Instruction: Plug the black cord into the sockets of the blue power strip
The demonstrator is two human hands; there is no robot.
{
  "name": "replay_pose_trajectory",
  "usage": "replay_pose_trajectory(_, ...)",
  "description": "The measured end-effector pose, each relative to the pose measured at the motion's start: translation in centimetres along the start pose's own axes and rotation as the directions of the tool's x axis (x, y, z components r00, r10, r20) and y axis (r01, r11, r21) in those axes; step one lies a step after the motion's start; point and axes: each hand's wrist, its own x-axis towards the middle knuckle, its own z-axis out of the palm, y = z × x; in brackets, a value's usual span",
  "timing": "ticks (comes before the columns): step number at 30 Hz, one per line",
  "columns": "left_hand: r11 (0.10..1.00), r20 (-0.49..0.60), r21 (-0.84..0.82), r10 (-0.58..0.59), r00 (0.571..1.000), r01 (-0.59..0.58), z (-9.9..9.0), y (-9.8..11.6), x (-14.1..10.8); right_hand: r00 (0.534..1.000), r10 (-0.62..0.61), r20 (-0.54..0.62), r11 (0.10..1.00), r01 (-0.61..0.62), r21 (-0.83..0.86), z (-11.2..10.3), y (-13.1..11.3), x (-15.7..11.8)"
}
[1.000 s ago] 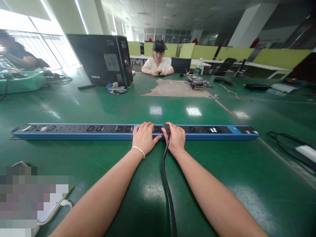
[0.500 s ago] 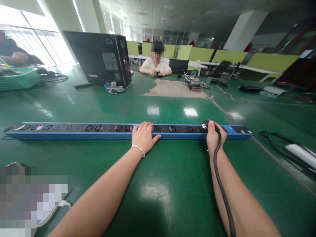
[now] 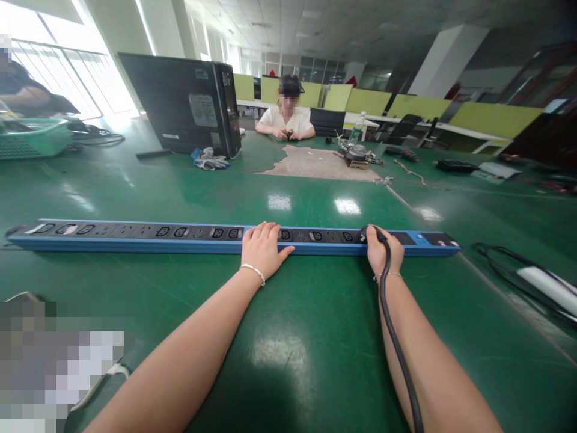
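A long blue power strip [image 3: 207, 246] with black sockets lies across the green table. My left hand [image 3: 262, 249] rests on its middle, fingers laid over the top and thumb along the front edge. Towards the strip's right end, my right hand [image 3: 384, 248] grips a black plug [image 3: 364, 234] against the socket face. Whether the pins sit inside a socket is hidden. From the plug a black cable [image 3: 394, 337] runs down over my right forearm.
Behind the strip stand a black computer case [image 3: 175, 105], gloves [image 3: 210, 159] and a bottle [image 3: 358, 127]. A person [image 3: 285, 117] sits opposite; another is at far left by a green basket [image 3: 36, 141]. Black cables [image 3: 500, 258] lie right.
My right hand has moved slightly left and brought the plug down onto the strip; its pins no longer show. My left hand stays in place.
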Motion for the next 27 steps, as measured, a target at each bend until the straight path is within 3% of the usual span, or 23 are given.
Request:
replay_pose_trajectory(7, 1.000, -0.006, -0.001, 0.010, 1.000, -0.010, 0.0, -0.1, 0.0, 0.999, -0.035, 0.018, 0.996, 0.036, -0.076, 0.1, -0.9, -0.7)
replay_pose_trajectory(18, 1.000, -0.014, -0.016, -0.002, 1.000, 0.002, 0.1, 0.0, -0.1, 0.990, -0.129, 0.054, 0.963, 0.139, -0.232, 0.1, 0.5, -1.5)
replay_pose_trajectory(23, 1.000, -0.017, -0.015, 0.004, 1.000, -0.004, 0.0, 0.1, -0.1, 0.988, -0.148, 0.040, 0.957, 0.153, -0.246, 0.2, 0.8, -1.8)
replay_pose_trajectory(27, 1.000, -0.015, -0.025, -0.003, 1.000, 0.003, 0.0, 0.1, 0.0, 0.973, -0.209, 0.094, 0.959, 0.222, -0.173, 0.0, 1.6, -1.9)
